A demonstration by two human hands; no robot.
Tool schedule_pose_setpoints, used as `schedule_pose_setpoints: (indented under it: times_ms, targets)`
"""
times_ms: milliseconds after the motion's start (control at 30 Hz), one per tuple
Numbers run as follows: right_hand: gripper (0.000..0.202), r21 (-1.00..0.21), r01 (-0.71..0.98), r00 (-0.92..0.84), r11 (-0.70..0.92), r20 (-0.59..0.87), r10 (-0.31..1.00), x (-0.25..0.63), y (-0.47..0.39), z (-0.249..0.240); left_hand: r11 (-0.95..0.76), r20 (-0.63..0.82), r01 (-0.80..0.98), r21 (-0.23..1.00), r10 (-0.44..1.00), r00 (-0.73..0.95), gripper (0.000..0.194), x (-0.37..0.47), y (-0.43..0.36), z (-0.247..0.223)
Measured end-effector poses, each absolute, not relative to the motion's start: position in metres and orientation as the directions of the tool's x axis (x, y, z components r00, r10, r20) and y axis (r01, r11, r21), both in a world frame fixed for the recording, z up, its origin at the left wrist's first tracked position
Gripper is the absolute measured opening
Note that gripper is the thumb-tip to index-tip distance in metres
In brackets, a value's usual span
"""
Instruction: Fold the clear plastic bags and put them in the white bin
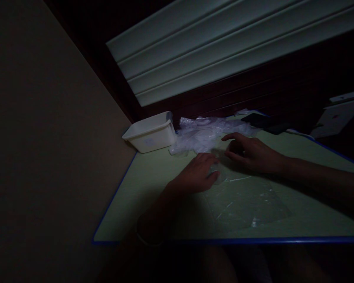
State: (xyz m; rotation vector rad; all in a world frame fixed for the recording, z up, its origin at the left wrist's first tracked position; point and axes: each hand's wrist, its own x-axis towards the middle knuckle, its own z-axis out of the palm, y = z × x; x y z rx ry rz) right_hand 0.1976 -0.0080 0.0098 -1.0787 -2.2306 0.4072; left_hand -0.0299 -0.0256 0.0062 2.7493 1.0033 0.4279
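The left hand, thumb and fingers parted, lay by the film, perhaps steadying it; the right hand hovered, fingertips apart.

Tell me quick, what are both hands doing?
Left hand: at the clear plastic; too dark to tell if it's gripping.
Right hand: loosely open, fingers curled, nothing seen in it.

A small table with blue edging stands tight between a plain wall and dark, wood-like framing around pale slats in a dimly lit room, possibly a home, though the gloom obscures much.
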Motion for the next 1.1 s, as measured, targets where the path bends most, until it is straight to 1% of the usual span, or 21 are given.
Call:
schedule_pose_setpoints:
  times_ms: [200,367,467,667,900,967,1100]
  targets:
    - [0.047,-0.5,0.543,-0.553,0.674,0.392,0.736,0.199,-0.008,0.005,-0.729,0.204,0.627,0.275,0.681,0.703,0.034,-0.029,-0.026,0.006]
    - [0.052,-0.522,0.459,-0.646,0.719,0.359,0.674,0.201,-0.011,0.006,-0.727,0.209,0.627,0.28,0.683,0.7,0.034,-0.029,-0.025,0.008]
    - [0.052,-0.538,0.455,-0.638,0.709,0.358,0.682,0.202,-0.011,0.007,-0.728,0.215,0.625,0.283,0.683,0.698,0.034,-0.029,-0.026,0.009]
    - [0.046,-0.596,0.437,-0.634,0.673,0.327,0.701,0.203,-0.009,0.006,-0.719,0.21,0.632,0.29,0.692,0.691,0.041,-0.03,-0.026,0.007]
    - [0.047,-0.589,0.403,-0.685,0.7,0.313,0.658,0.202,-0.007,0.001,-0.732,0.211,0.584,0.351,0.669,0.712,0.047,-0.034,-0.027,0.013]
    - [0.048,-0.595,0.394,-0.69,0.701,0.312,0.653,0.203,-0.006,0.0,-0.745,0.237,0.559,0.366,0.655,0.718,0.043,-0.035,-0.028,0.017]
    - [0.048,-0.599,0.389,-0.694,0.7,0.309,0.65,0.204,-0.005,-0.002,-0.773,0.319,0.524,0.357,0.628,0.709,0.022,-0.035,-0.028,0.022]
